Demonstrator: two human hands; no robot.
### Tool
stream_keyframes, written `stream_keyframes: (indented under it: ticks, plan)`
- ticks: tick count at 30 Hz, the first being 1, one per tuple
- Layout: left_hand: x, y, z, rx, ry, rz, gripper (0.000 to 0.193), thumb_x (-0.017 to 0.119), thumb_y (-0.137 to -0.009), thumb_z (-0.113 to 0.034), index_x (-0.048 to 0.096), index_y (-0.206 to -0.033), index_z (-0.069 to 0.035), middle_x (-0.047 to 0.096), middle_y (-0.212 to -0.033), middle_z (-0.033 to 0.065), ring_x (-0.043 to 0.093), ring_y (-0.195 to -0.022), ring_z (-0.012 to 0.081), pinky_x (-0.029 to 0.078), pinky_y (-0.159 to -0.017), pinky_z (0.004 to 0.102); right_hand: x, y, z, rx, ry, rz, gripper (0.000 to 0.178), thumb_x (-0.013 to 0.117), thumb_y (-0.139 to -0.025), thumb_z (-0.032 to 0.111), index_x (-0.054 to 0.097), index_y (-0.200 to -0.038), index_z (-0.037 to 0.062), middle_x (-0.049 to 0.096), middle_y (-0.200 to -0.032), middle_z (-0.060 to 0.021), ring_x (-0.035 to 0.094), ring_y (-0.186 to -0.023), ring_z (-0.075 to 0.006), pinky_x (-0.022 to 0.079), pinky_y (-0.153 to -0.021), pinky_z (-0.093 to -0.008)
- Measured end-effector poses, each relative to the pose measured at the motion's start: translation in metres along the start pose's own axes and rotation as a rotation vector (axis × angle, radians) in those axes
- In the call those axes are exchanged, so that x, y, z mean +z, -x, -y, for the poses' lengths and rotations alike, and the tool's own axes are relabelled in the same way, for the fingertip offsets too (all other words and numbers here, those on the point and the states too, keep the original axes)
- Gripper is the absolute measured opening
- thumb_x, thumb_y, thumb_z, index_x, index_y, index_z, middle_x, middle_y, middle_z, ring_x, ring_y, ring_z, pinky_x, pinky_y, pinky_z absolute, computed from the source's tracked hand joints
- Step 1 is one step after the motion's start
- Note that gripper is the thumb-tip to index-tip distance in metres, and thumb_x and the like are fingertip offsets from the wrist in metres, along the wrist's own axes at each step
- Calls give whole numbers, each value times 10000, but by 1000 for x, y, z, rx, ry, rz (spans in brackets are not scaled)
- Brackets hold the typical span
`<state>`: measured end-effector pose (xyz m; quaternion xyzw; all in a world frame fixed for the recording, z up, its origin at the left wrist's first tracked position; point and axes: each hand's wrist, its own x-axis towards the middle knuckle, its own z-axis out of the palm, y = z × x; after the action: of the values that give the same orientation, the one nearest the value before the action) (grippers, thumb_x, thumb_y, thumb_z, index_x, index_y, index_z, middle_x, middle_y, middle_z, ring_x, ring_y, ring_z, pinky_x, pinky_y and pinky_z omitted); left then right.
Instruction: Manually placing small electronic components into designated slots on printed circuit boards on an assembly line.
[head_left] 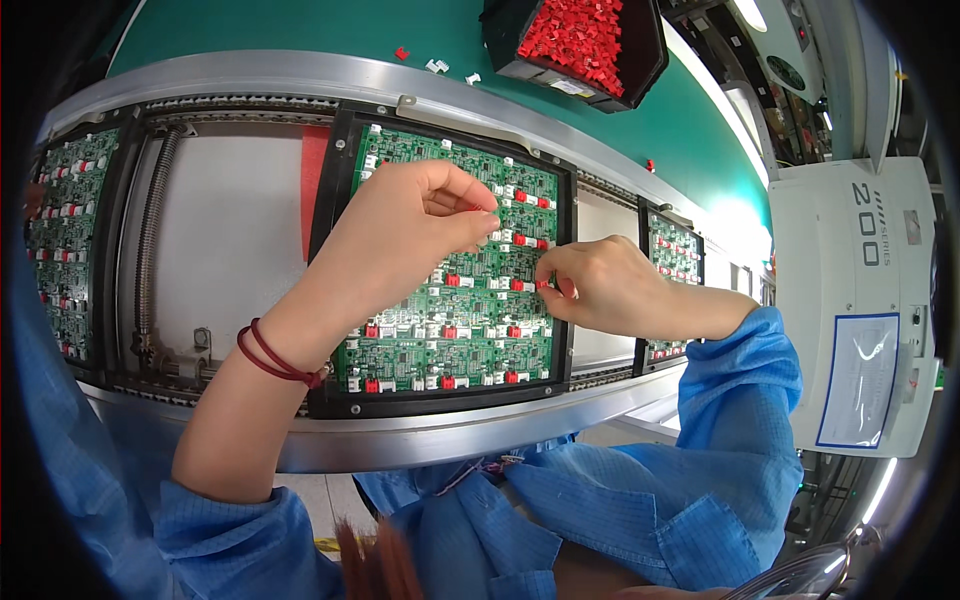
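Observation:
A panel of green circuit boards (400,352) lies in a black frame (440,402) on the conveyor. Rows of small white and red connectors stand on the boards. Over the panel's upper middle, my left hand (420,205) is closed in a pinch; what its fingertips hold, if anything, is too small and covered to name. At the panel's right edge my right hand (605,285) pinches a small red connector (542,285) between thumb and forefinger, down at the board's surface. Left of it is another red connector (517,286) on the board.
A black bin (507,62) heaped with red connectors (575,45) stands on the green bench (300,40) at the back. Loose white connectors (437,66) lie beside it. More framed boards sit left (72,215) and right (672,250). A metal rail (440,455) runs along the front.

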<state>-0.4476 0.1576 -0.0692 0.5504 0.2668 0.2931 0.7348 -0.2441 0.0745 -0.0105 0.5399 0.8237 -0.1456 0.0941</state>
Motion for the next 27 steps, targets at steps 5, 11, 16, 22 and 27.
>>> stream_keyframes:
  ticks: [5, 11, 16, 22, 27]
  plan:
    - [-1, 1, -2, -19, 73, 5, 207, 615, -785, -98, 599, -916, 62, 633, -792, 100, 615, -730, 130, 499, -682, 232, 2, 1, 2, -17, 21, -18, 81, 616, -698, 111, 604, -752, 52, 583, -577, -63, 578, -484, -215, 463, -462, -317]
    - [-2, 1, -4, -11, 37, 4, 215, 612, -792, -107, 597, -914, 69, 637, -801, 107, 619, -742, 133, 501, -687, 233, 5, 1, 0, -28, 56, -46, 75, 622, -700, 98, 608, -752, 46, 597, -621, -75, 583, -506, -216, 462, -466, -318]
    - [-7, 1, -2, -16, 3, 5, 234, 641, -781, -158, 600, -864, 57, 632, -746, 97, 603, -669, 113, 492, -623, 218, -2, 1, 4, -53, 30, -34, 102, 647, -724, 127, 612, -765, 41, 597, -640, -74, 583, -523, -214, 461, -474, -315]
    - [-5, 11, -14, -201, 83, 140, 230, 648, -801, -215, 586, -785, 6, 598, -680, 44, 556, -559, 73, 462, -512, 193, -33, -16, 24, -137, -246, -221, 230, 699, -722, 75, 572, -906, 25, 577, -667, -49, 540, -499, -138, 438, -459, -269]
    - [-10, 12, -18, -190, 109, 164, 294, 636, -811, -294, 562, -711, -27, 573, -643, 23, 508, -526, 52, 397, -469, 179, -34, -33, 30, -55, -786, -125, 324, 652, -781, 43, 468, -1045, 3, 584, -813, -45, 550, -649, -81, 443, -594, -215]
